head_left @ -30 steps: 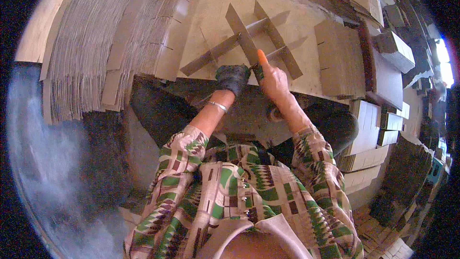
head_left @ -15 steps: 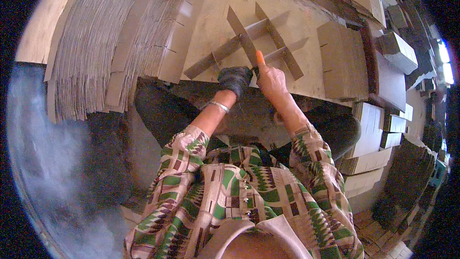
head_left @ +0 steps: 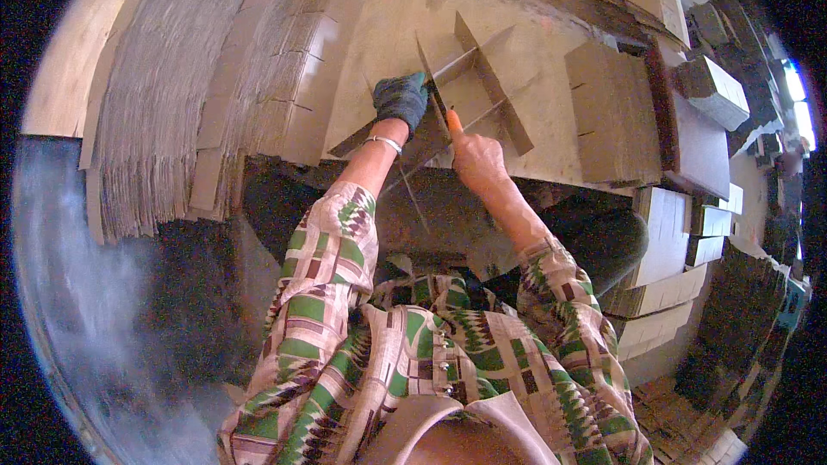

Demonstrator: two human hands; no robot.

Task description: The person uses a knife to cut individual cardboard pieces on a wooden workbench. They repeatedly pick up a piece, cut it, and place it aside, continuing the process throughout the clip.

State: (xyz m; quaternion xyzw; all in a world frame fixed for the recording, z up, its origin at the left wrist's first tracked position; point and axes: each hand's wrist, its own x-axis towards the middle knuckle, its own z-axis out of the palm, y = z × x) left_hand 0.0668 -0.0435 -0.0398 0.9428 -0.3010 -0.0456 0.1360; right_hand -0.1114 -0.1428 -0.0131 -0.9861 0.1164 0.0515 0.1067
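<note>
One cardboard lattice stands clasped by the left hand and, just beside, the right hand, on the table near its front edge; uneven pushing could, I judge, crease it or spring it apart.

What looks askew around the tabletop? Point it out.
The far-left stack of cardboard sheets looks untidy: its near ends are ragged and uneven, jutting past the edge of the tabletop.
</note>
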